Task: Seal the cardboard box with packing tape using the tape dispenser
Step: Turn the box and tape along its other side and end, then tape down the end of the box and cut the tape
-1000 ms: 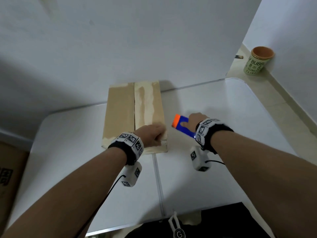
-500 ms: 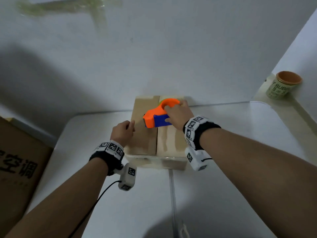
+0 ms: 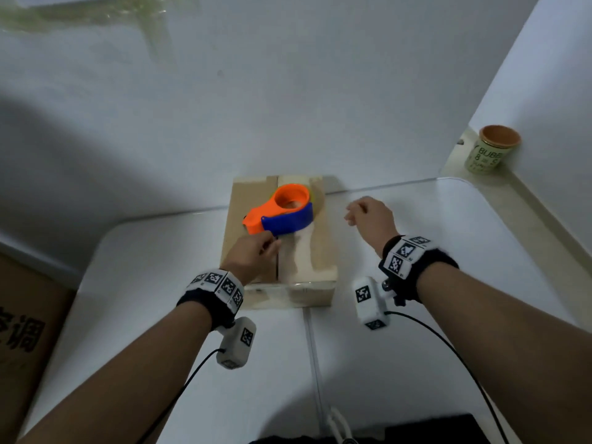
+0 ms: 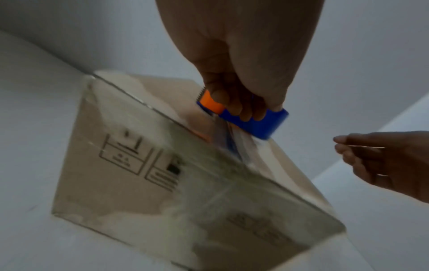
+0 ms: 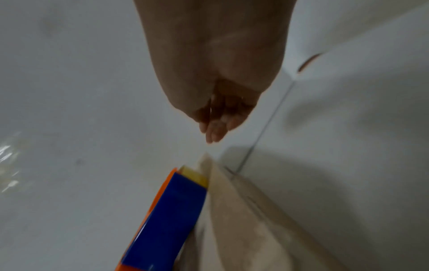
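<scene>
The cardboard box (image 3: pixel 320 254) stands at the far edge of the white table (image 3: pixel 416 347), its top flaps closed, old tape along its front edge. The orange and blue tape dispenser (image 3: pixel 282 216) lies on the box top. My left hand (image 3: pixel 253 254) holds its near end. In the left wrist view my left hand (image 4: pixel 234 102) curls its fingers over the dispenser (image 4: pixel 255 122) by the serrated cutter, and a clear strip runs down to the box (image 4: pixel 139 183). My right hand (image 3: pixel 368 219) hovers right of the box, loosely curled, holding nothing.
A green paper cup (image 3: pixel 491 149) stands on the floor beyond the table's far right corner. A brown carton (image 3: pixel 25 331) sits left of the table. A white wall rises directly behind the box. Bare tabletop lies on both sides and in front.
My right hand has let go of the dispenser and drawn away to the right. My left hand has moved from the left flap to the dispenser's near end.
</scene>
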Action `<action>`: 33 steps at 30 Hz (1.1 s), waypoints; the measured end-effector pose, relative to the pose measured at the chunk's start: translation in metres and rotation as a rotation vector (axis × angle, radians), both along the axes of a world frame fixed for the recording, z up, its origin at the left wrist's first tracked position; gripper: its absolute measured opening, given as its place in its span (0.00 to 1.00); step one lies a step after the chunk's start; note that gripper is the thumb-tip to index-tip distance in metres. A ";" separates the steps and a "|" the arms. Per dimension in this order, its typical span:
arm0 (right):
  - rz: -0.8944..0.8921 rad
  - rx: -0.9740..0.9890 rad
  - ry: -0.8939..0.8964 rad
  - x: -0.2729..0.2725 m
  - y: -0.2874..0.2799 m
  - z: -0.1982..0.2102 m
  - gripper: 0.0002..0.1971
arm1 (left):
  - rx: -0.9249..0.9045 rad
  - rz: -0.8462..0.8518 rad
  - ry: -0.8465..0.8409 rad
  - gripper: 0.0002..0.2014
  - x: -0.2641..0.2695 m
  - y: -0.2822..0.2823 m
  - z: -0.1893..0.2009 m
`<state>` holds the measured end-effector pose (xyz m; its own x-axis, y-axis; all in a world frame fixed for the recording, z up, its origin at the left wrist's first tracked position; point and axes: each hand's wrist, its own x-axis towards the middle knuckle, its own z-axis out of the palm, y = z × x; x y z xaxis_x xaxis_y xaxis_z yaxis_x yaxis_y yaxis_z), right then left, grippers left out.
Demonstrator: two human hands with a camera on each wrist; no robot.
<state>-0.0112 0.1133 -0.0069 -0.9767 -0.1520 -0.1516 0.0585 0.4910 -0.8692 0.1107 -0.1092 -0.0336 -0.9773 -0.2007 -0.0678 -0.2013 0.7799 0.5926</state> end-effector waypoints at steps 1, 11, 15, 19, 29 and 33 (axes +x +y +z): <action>-0.020 -0.057 -0.121 0.007 0.011 -0.005 0.11 | -0.010 -0.081 -0.006 0.14 -0.001 0.010 -0.003; -0.088 -0.382 -0.488 0.087 0.037 -0.058 0.14 | -0.342 -0.425 -0.193 0.15 -0.004 0.066 -0.015; -0.086 -0.247 -0.322 0.097 0.027 -0.066 0.13 | -0.360 -0.413 -0.194 0.19 -0.001 0.071 -0.012; 0.025 -0.056 -0.187 0.099 0.010 -0.054 0.17 | -0.365 -0.389 -0.204 0.19 -0.001 0.072 -0.012; 0.125 -0.085 -0.274 0.083 0.018 -0.067 0.18 | -0.355 -0.343 -0.236 0.15 -0.001 0.078 -0.013; 0.045 -0.156 -0.417 0.077 0.040 -0.070 0.10 | -0.330 -0.345 -0.227 0.18 -0.001 0.074 -0.018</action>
